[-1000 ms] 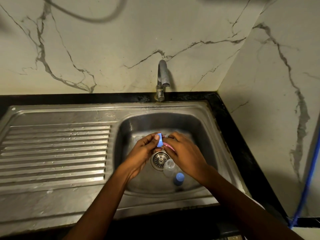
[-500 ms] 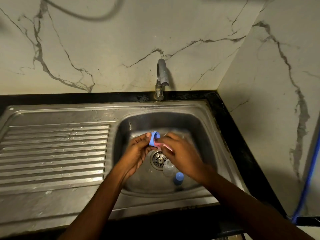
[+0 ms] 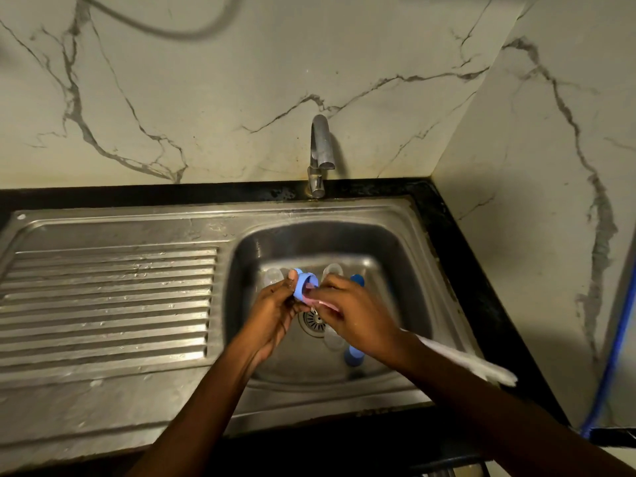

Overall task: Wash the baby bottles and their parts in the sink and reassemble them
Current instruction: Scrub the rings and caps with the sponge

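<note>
View: head camera, looking down into the sink; there is only this one view.
Left hand: over the middle of the basin. Thumb and fingertips pinch the blue ring by its rim, and the ring's opening is turned toward the other hand.
Right hand: just right of the ring, fingers curled round a pink item whose tip sits in the ring's opening. It is possibly a small scrubber, but blur hides its shape.
Ring position: held off the basin floor, above the drain and a little toward the back edge.
Basin, back edge: a clear dome behind the left fingers, a second clear piece behind the right fingers, and a blue cap just beside that piece.
Basin, front right: a clear bottle lies partly under the right wrist, with a blue end piece at its near end.
Tap: at the sink's back edge, spout over the basin.
Drainboard: ribbed, left of the basin, beaded with water.
Right rim: a blurred white streak near the front right corner.
Right wall: a blue hose hangs down it.
</note>
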